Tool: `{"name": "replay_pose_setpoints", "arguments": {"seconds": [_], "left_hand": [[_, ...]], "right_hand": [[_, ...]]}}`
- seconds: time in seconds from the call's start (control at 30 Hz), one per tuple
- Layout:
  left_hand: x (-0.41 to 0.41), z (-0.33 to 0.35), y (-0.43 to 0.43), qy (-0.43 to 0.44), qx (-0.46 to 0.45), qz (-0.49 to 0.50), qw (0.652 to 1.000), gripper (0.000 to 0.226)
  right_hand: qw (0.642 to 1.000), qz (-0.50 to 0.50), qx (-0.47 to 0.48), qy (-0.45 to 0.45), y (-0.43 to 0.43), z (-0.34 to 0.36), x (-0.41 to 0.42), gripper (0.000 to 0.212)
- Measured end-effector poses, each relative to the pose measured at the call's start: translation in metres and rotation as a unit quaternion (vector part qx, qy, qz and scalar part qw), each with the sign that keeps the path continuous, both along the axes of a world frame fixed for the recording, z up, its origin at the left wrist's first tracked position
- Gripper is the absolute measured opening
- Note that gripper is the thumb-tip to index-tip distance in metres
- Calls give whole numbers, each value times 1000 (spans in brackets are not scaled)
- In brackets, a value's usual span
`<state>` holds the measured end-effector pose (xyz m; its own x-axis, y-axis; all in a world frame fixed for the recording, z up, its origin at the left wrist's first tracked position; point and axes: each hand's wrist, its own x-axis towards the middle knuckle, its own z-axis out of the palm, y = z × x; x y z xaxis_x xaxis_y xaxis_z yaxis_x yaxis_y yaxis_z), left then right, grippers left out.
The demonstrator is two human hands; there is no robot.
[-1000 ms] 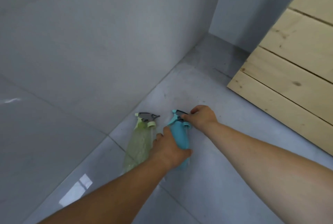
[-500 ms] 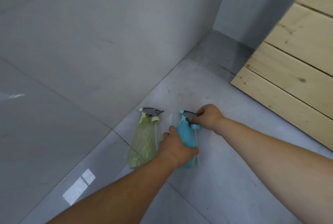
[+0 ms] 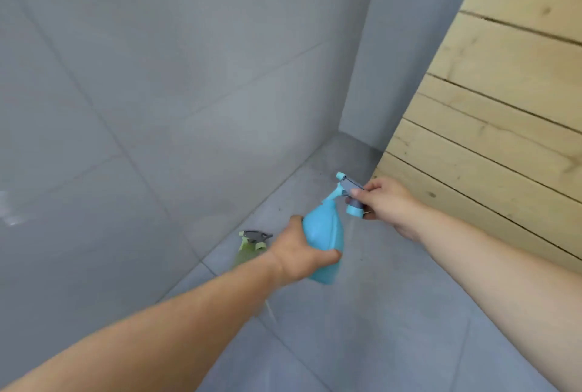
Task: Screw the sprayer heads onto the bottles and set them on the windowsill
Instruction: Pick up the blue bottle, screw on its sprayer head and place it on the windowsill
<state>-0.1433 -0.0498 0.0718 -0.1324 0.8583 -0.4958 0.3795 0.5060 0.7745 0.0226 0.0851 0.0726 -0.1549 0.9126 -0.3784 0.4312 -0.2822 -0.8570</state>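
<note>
My left hand (image 3: 299, 257) grips the body of a blue spray bottle (image 3: 324, 234), held up off the grey floor. Beside the bottle's neck, my right hand (image 3: 385, 202) holds the blue-and-grey sprayer head (image 3: 349, 193); its thin dip tube trails down next to the bottle. A green spray bottle (image 3: 247, 251) with its sprayer head (image 3: 255, 236) lies on the floor by the wall, partly hidden behind my left wrist. No windowsill is in view.
A grey tiled wall (image 3: 157, 108) rises on the left and meets the grey floor (image 3: 378, 328). A wooden plank structure (image 3: 504, 139) stands close on the right, just behind my right hand. A narrow corner lies between them.
Both hands lifted the blue bottle and its sprayer head off the floor. The camera view shifted upward. The green bottle stayed on the floor.
</note>
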Motion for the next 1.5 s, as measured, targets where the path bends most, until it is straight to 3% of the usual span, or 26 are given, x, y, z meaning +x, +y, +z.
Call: {"name": "replay_pose_setpoints", "arguments": {"seconds": [0.2,0.5,1.03,1.27,1.5], "left_hand": [[-13,106,-27,-18,64,-40,997,74],[-34,202,-93,26,187,-93,978,69],[-41,216,-125,16,197,-111,974,82],[-34,211,-115,43,211,-144,966,82],[-24,211,-109,38,227,-186,955,79]], "right_hand": [[986,-26,153,62,-40,147,21,13],[915,-133,277,261,-130,293,45,11],[889,-151,290,320,-166,295,46,10],[913,-88,234,321,-163,281,39,12],[952,34,182,244,-168,253,15,16]]}}
